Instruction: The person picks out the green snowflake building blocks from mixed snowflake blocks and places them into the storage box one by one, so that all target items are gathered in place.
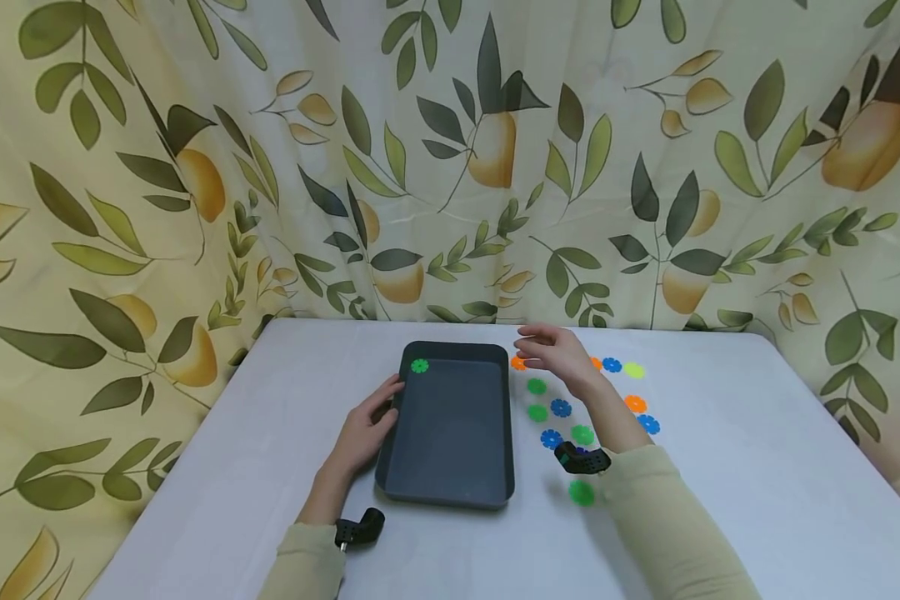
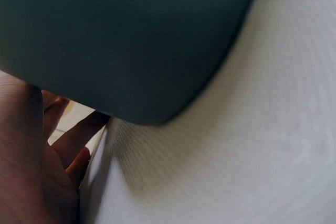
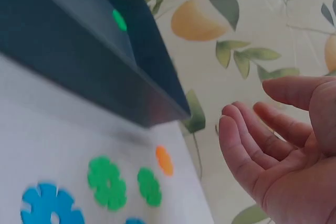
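1. Right hand (image 1: pixel 562 354) hangs above the table (image 1: pixel 750 450), just off the far right corner of the dark tray (image 1: pixel 450 433). Thumb and fingers are apart, nothing in there that I can see.
2. Key bit: the orange disc (image 1: pixel 520 363) lies by those fingertips in the head view, just beside the tray's right wall. Right hand's way nearer to it than the left.
3. Tray's long axis runs away from the person. Left hand (image 1: pixel 366 425) touches its left side, fingers loosely extended.
4. One green disc (image 1: pixel 419 366) sits inside, far left corner.
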Tool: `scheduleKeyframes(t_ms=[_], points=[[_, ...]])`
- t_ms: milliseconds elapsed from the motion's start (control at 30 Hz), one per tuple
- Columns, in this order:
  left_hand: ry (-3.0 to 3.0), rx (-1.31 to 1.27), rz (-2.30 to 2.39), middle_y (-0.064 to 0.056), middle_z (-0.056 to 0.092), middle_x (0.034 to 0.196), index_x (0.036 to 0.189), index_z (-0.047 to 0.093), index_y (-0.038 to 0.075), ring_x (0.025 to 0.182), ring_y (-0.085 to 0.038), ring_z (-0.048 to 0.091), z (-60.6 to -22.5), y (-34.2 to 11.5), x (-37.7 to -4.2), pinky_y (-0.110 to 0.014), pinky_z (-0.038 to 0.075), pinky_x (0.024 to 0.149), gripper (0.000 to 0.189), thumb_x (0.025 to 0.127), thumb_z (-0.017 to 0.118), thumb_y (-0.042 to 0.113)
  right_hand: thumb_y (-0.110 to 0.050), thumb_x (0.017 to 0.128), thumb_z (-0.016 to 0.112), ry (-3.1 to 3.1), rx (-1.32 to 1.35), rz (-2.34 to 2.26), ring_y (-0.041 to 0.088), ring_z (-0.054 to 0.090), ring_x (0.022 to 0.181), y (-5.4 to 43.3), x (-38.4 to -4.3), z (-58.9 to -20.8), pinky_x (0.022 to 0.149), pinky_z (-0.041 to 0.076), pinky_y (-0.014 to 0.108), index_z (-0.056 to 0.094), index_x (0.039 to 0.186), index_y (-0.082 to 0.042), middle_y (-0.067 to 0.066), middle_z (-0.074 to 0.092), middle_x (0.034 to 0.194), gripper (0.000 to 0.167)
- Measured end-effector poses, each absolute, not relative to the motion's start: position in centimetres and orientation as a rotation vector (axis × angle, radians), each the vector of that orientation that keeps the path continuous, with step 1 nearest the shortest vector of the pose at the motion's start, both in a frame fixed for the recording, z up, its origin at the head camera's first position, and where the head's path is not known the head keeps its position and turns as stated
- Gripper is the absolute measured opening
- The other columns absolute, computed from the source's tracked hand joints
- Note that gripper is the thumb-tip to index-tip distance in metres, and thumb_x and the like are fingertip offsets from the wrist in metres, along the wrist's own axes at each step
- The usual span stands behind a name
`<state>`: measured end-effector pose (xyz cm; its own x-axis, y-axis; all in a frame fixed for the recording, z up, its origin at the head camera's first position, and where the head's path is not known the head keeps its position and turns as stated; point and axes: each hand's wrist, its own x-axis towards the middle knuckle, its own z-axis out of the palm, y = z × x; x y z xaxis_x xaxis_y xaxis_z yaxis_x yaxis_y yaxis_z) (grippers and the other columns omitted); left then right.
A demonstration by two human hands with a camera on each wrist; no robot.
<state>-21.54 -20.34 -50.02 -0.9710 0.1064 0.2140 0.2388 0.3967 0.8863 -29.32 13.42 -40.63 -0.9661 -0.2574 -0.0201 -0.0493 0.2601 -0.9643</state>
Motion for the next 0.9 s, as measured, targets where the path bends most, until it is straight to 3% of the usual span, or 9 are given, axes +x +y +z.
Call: scheduleKeyframes(t_ms=[300, 567, 900], points=[[-2.528, -0.299, -1.624, 0.0, 0.043, 0.156, 0.142, 0.059, 0.008, 0.143, -0.022, 0.04, -49.9, -20.4, -21.5, -0.041, 0.035, 0.115, 0.043, 0.099, 0.055, 0.003, -0.017, 0.103, 0.058, 2.415, -0.23, -1.627, 0.043, 0.058, 0.121, 15.5, -29.3, -41.8, 0.096, 0.054, 0.037, 0.047, 0.143, 0.01, 0.029, 0.057, 0.135, 0.049], [-2.5, -0.338, -1.649, -0.004, 0.043, 0.156, 0.141, 0.059, 0.006, 0.144, -0.024, 0.038, -49.9, -20.4, -21.5, -0.045, 0.033, 0.116, 0.042, 0.099, 0.055, 0.001, -0.018, 0.101, 0.061, 2.492, -0.19, -1.463, 0.037, 0.062, 0.111, 16.6, -29.7, -42.8, 0.095, 0.055, 0.037, 0.05, 0.141, 0.007, 0.026, 0.059, 0.131, 0.048], [-2.532, -0.313, -1.627, 0.003, 0.042, 0.157, 0.143, 0.058, 0.007, 0.144, -0.018, 0.038, -49.9, -20.3, -21.5, -0.04, 0.034, 0.116, 0.043, 0.1, 0.055, 0.003, -0.016, 0.099, 0.063, 2.524, -0.189, -1.32, 0.032, 0.063, 0.101, 17.1, -30.3, -44.1, 0.091, 0.056, 0.037, 0.054, 0.136, 0.007, 0.024, 0.063, 0.123, 0.045]])
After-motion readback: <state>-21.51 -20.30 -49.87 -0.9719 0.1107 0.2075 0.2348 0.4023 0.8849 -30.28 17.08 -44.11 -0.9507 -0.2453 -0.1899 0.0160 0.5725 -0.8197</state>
